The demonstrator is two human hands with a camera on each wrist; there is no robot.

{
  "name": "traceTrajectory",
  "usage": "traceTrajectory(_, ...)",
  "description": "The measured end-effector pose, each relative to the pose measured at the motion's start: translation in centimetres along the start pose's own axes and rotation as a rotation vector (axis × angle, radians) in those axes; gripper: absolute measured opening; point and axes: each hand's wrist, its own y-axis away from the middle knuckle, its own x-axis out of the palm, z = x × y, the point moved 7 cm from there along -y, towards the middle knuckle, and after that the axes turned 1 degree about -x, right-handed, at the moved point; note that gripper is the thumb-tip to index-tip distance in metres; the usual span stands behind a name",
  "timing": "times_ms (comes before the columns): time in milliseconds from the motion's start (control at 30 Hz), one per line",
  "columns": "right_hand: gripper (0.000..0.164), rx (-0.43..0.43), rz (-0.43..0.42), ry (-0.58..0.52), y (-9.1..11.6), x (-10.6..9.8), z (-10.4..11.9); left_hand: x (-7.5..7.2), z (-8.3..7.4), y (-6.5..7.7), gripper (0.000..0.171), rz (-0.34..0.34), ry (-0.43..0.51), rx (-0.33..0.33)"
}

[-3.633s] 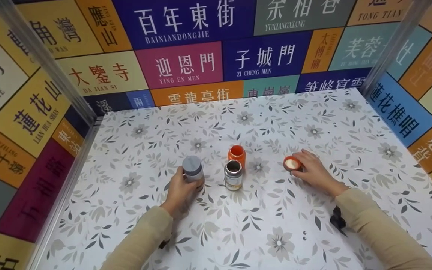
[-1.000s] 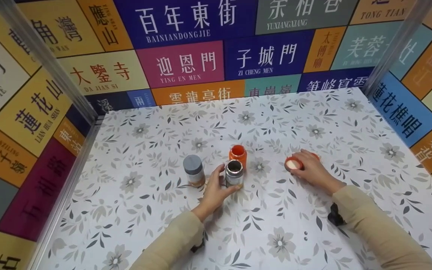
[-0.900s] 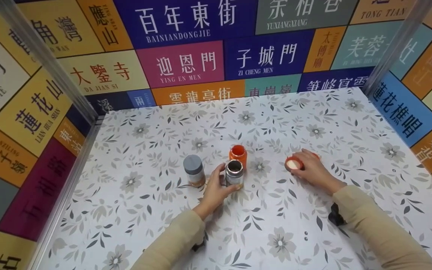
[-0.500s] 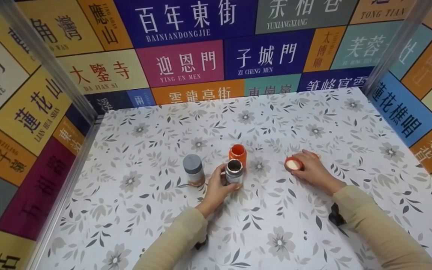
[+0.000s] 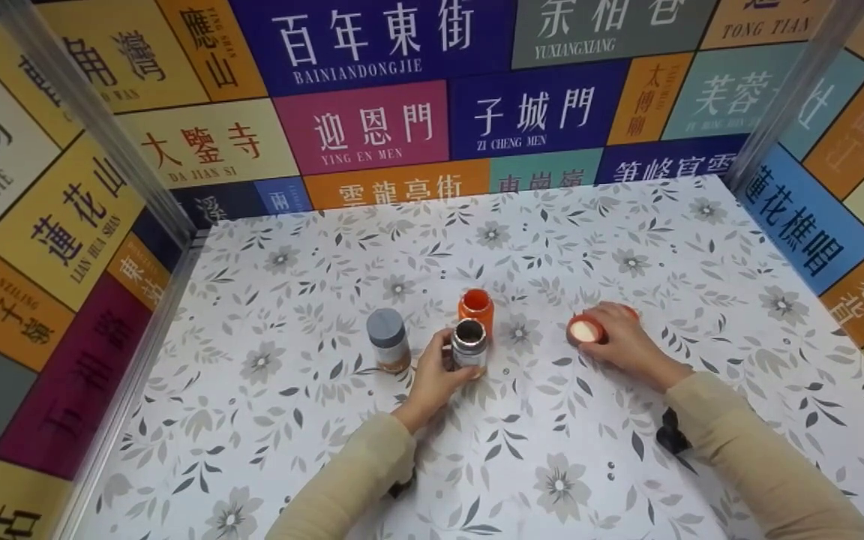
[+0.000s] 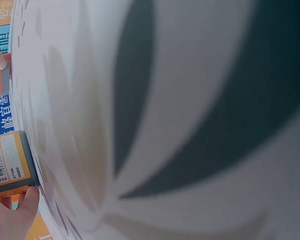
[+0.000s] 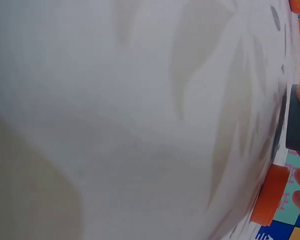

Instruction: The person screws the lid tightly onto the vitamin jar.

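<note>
My left hand (image 5: pixel 432 382) holds an open jar with a grey neck (image 5: pixel 468 358), thumb at the front and fingers behind. In the left wrist view the jar's orange label (image 6: pixel 9 162) with a barcode shows, above the fingers and thumb at the lower left. Between my right hand's (image 5: pixel 623 341) thumb and fingers is a round cap (image 5: pixel 586 331), its pale inside facing up-left. That cap's outer side is dark grey with an orange edge in the right wrist view. An orange cap (image 7: pixel 271 195) lies behind this hand, mostly hidden in the head view.
An orange open bottle (image 5: pixel 464 310) stands directly behind the held jar, partly covered by it. To the left stands a capped bottle with a grey lid (image 5: pixel 385 330). The floral tabletop (image 5: pixel 312 450) meets sign-patterned walls (image 5: pixel 372 127) at the back and sides.
My left hand has let go of the grey-lidded bottle, moved right and taken hold of the open jar. My right hand keeps the cap in nearly the same place.
</note>
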Motion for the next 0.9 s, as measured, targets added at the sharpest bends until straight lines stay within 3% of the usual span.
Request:
traceTrajectory(167, 0.050, -0.036, 0.005, 0.001, -0.1, 0.0, 1.5, -0.1, -0.1, 0.1, 0.064, -0.007, -0.046, -0.016)
traceTrajectory(233, 0.049, -0.063, 0.011, 0.012, -0.1, 0.0, 2.2, 0.0, 0.8, -0.1, 0.065, -0.001, -0.068, -0.006)
traceTrajectory(333, 0.048, -0.099, 0.022, 0.009, 0.0, 0.1, 3.6, 0.3, 0.4, 0.1, 0.063, 0.016, -0.080, 0.020)
traceTrajectory(500, 0.046, -0.151, 0.006, -0.025, 0.1, 0.0, 6.1, 0.6, -1.4, 1.0, 0.061, 0.047, -0.091, 0.066)
traceTrajectory(667, 0.044, -0.194, -0.001, -0.059, 0.5, -0.1, 8.3, 1.0, -3.7, 2.2, 0.056, 0.107, -0.048, 0.045)
traceTrajectory(733, 0.043, -0.215, 0.010, -0.074, 0.7, -0.1, 9.1, 1.3, -3.8, 2.5, 0.055, 0.127, -0.041, 0.023)
traceTrajectory(900, 0.044, -0.258, 0.044, -0.112, 1.2, -0.1, 10.8, 2.0, -4.1, 2.9, 0.056, 0.156, -0.042, 0.039)
